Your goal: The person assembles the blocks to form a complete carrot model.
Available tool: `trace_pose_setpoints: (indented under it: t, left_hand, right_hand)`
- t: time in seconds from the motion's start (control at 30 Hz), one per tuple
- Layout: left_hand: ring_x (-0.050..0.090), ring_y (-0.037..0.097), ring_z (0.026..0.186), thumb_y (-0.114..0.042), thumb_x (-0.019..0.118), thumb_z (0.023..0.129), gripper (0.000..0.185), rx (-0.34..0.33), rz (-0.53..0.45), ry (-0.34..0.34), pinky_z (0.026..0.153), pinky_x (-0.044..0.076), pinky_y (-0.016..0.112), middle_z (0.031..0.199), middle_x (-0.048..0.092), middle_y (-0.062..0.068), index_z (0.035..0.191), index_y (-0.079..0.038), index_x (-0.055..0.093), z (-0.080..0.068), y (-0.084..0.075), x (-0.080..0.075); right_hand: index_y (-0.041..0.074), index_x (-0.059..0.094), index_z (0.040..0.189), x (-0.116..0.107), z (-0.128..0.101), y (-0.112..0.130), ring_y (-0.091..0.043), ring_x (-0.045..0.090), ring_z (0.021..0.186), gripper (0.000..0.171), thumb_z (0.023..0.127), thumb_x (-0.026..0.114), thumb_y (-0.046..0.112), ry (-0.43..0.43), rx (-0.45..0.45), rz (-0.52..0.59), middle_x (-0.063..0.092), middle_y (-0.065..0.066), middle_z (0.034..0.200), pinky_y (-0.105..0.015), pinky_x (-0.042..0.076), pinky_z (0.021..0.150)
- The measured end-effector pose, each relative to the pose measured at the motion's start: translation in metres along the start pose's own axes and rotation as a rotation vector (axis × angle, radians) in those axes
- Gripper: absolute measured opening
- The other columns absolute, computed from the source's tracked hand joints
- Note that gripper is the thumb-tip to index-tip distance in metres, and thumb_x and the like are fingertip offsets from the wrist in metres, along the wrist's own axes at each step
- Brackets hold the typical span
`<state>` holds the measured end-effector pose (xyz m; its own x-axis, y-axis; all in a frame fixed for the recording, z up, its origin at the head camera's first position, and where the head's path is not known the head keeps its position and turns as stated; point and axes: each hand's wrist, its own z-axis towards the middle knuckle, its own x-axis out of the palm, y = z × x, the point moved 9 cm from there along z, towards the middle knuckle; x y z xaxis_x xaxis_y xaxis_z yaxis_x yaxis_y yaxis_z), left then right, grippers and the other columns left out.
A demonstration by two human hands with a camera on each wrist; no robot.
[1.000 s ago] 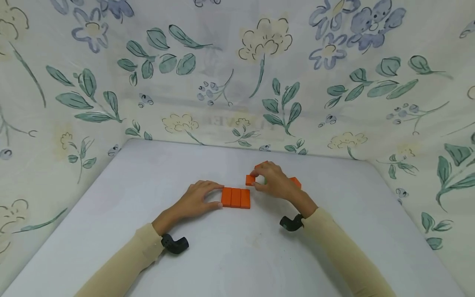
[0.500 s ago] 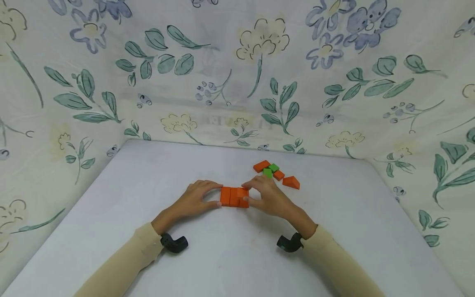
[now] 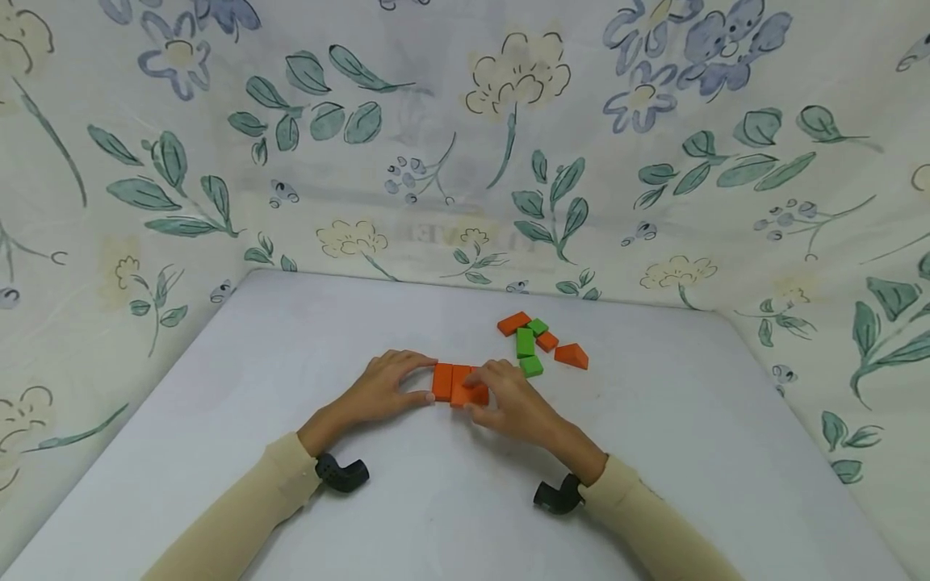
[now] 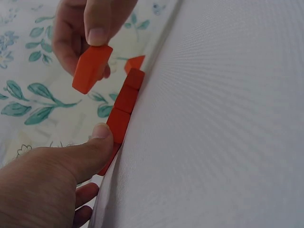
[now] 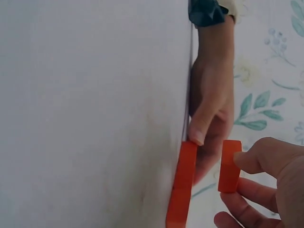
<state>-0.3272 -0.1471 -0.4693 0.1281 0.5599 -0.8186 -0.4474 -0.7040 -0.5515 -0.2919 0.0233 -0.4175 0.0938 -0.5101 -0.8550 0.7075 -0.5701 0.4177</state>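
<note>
Orange blocks (image 3: 442, 382) lie side by side in a short row on the white table. At the row's left end my left hand (image 3: 381, 389) holds the end block between thumb and fingers, one at each end of it. My right hand (image 3: 517, 405) pinches another orange block (image 4: 92, 69), raised just over the row. In the right wrist view this held block (image 5: 230, 166) is apart from the row beneath. Part of the row is hidden by my right fingers in the head view.
Behind my right hand lie loose blocks: green ones (image 3: 525, 343), a long orange one (image 3: 514, 323), a small orange one (image 3: 547, 341) and an orange wedge-like one (image 3: 571, 356). A floral cloth (image 3: 436, 161) hangs along the table's back and sides.
My right hand has brought an orange block from near the loose pieces leftward and toward me, over the row. The left hand has stayed at the row's left end.
</note>
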Motion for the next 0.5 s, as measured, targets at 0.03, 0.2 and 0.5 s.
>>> trace_pose_setpoints:
  t: [0.03,0.2,0.5]
  left_hand:
    - [0.047,0.028,0.134,-0.048,0.073,0.088,0.06,-0.001,0.0,0.002,0.105,0.034,0.054,0.144,0.056,0.003,0.141,-0.024,0.056,0.0,0.0,0.0]
    - [0.046,0.028,0.135,-0.049,0.072,0.089,0.061,-0.006,0.003,0.01,0.105,0.034,0.054,0.145,0.055,0.003,0.142,-0.025,0.055,0.0,0.0,0.0]
    - [0.048,0.029,0.133,-0.049,0.072,0.088,0.06,0.006,0.021,-0.007,0.104,0.036,0.055,0.144,0.057,0.003,0.141,-0.024,0.056,-0.001,-0.001,-0.001]
  right_hand:
    - [0.01,0.066,0.112,0.002,0.0,0.001,-0.016,0.056,0.1,0.028,0.087,0.075,0.017,0.003,0.002,0.002,0.065,-0.001,0.104,-0.035,0.051,0.089]
    - [0.011,0.067,0.112,0.008,0.0,0.005,-0.017,0.057,0.101,0.027,0.087,0.076,0.018,0.0,-0.013,-0.008,0.065,-0.002,0.107,-0.038,0.05,0.093]
    - [0.011,0.068,0.11,0.016,-0.001,0.012,-0.017,0.056,0.1,0.027,0.087,0.077,0.021,-0.003,-0.029,-0.071,0.064,-0.001,0.104,-0.038,0.048,0.093]
